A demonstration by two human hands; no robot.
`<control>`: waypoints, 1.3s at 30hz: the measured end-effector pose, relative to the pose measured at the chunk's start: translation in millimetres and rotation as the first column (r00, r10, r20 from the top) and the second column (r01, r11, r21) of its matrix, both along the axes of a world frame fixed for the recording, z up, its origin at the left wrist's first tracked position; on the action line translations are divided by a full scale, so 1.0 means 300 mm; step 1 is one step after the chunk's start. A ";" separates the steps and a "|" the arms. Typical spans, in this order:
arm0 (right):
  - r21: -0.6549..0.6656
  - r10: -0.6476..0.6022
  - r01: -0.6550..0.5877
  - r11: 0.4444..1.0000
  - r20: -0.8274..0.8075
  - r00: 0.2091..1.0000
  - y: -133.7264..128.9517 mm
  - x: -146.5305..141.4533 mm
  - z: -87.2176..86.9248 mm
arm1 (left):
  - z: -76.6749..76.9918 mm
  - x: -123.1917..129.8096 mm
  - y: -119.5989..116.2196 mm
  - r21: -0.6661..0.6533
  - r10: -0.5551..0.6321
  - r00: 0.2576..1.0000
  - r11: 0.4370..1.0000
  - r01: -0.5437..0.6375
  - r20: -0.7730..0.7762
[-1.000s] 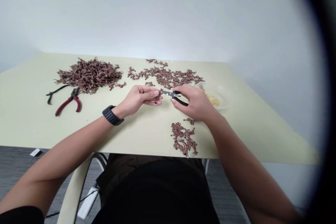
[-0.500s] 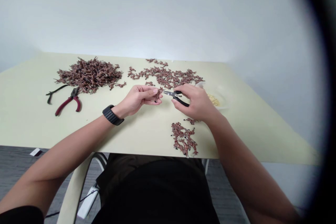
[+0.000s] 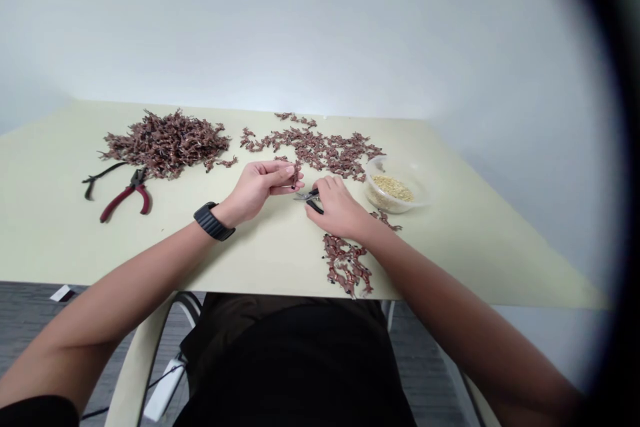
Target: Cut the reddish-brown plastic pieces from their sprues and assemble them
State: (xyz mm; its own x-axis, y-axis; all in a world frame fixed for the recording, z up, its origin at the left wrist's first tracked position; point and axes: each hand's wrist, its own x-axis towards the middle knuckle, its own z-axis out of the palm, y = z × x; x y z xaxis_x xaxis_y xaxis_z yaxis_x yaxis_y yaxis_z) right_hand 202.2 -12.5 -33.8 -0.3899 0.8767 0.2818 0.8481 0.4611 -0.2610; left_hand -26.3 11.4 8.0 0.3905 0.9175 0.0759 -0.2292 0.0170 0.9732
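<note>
My left hand [image 3: 260, 188], with a black watch on its wrist, pinches a small brown figure [image 3: 295, 175] above the middle of the table. Just to the right, my right hand [image 3: 336, 205] is closed on black-handled pliers [image 3: 313, 195]. Their metal jaws point left and lie just below the fingertips of my left hand; whether they touch the figure is too small to tell. Brown figures [image 3: 345, 265] lie in a group near the front edge, below my right hand. A clear round bowl [image 3: 423, 197] of small gold-coloured pieces [image 3: 393, 188] stands right of my right hand.
A large heap of brown figures [image 3: 167, 140] covers the back left of the pale table [image 3: 240, 260]. More figures [image 3: 325, 149] are spread along the back middle. Red-handled pliers [image 3: 125, 195] and a thin black tool [image 3: 97, 180] lie at the left.
My right hand and the pliers have moved left and down, and the jaws have left the top of the figure. The bowl has come into fuller view. My left hand has turned the figure slightly.
</note>
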 end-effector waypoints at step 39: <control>0.316 0.213 -0.059 0.947 -0.480 0.851 -0.024 -0.030 0.115 | -0.015 0.050 -0.058 0.137 -0.002 0.993 0.990 0.019 -0.121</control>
State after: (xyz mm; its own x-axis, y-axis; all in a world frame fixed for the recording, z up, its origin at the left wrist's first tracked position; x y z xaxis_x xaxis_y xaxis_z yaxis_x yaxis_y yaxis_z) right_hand 193.0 -19.8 0.9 -0.2363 0.6794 0.6947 0.5585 0.6800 -0.4750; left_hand -11.2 -5.9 3.3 0.4140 0.8973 0.1530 -0.1109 -0.1171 0.9869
